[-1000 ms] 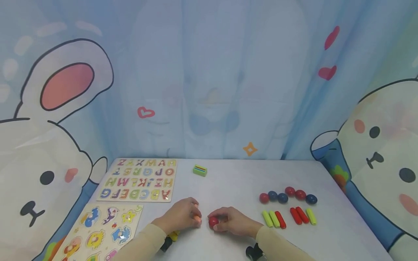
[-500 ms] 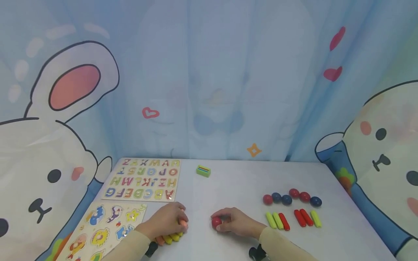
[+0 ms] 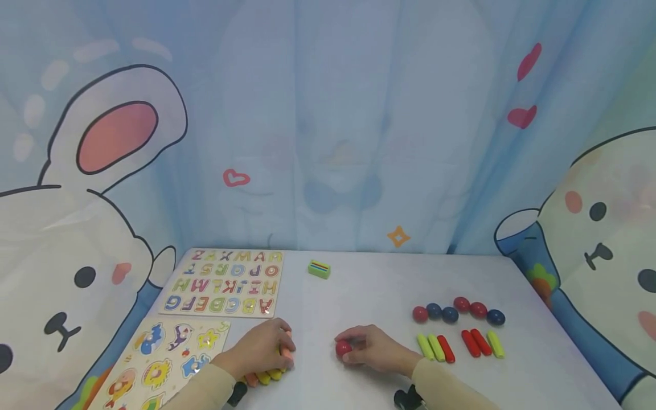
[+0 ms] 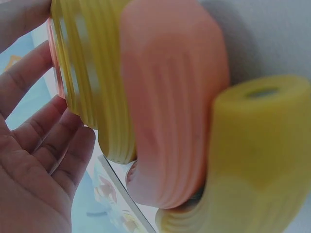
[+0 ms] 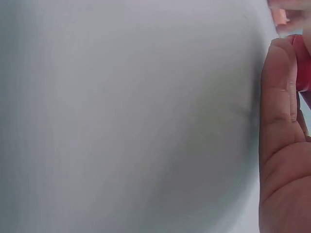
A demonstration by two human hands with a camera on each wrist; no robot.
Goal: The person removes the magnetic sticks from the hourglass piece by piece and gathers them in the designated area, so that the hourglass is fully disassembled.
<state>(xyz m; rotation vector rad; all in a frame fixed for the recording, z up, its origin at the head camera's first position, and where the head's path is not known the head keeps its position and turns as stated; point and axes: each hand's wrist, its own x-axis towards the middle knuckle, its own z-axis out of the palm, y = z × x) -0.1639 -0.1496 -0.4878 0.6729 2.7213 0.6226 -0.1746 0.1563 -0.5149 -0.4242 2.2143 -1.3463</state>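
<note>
My left hand [image 3: 256, 348] grips the far end of a row of ribbed, curved yellow and salmon-orange pieces [image 4: 170, 97] lying on the table. In the left wrist view the thumb and fingers [image 4: 29, 131] meet that end; the nearest yellow piece shows a hole. The head view shows only parts of the row beside and under the hand. To the right, my right hand [image 3: 379, 352] pinches a red ball [image 3: 342, 348] between thumb and fingers, at the table surface. The right wrist view catches just a sliver of that ball [image 5: 302, 65].
At the right lie several red and blue balls [image 3: 450, 314], with yellow-green and red sticks [image 3: 471, 343] before them. An alphabet board [image 3: 222, 283] and a picture puzzle board [image 3: 159, 364] occupy the left. A small green block [image 3: 319, 269] sits farther back on the white table [image 3: 374, 285].
Over the last second my left hand has moved left with the ribbed row, away from the red ball. My right hand keeps hold of the ball, nearly in place. The view has shifted slightly.
</note>
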